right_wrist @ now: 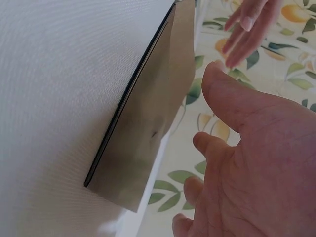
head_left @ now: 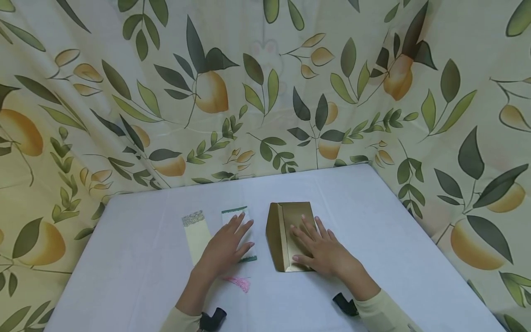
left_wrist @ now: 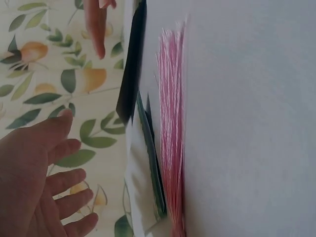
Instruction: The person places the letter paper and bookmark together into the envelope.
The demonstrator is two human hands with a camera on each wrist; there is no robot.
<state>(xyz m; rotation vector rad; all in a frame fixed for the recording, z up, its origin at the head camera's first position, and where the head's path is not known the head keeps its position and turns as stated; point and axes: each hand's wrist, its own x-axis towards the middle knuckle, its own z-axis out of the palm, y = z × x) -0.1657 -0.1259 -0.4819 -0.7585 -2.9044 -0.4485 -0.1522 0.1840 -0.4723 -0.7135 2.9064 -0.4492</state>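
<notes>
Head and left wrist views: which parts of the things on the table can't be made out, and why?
Head: middle of the green-edged card, behind the left hand.
Head: lower right of the cream strip, behind the same hand.
Head: part of the gold envelope, under the right hand.
Left wrist: the pink tassel's lower end, cut off by the bottom edge.

Right of centre in your head view, the gold envelope (head_left: pixel 292 245) looks like smooth paper with a soft metallic sheen. Left of it, you have a pale card (head_left: pixel 245 237) with rough-looking green ends (head_left: pixel 248 259) and a matt cream card (head_left: pixel 197 240) topped by a sparkling, grainy silver strip (head_left: pixel 193 217). Lower down, your pink tassel (head_left: pixel 240 283) is glossy, silky thread. Your desk (head_left: pixel 415 276) wears matt, finely woven white cloth (right_wrist: pixel 54 98); behind, the printed curtain (head_left: pixel 265 124) is soft cloth.
</notes>
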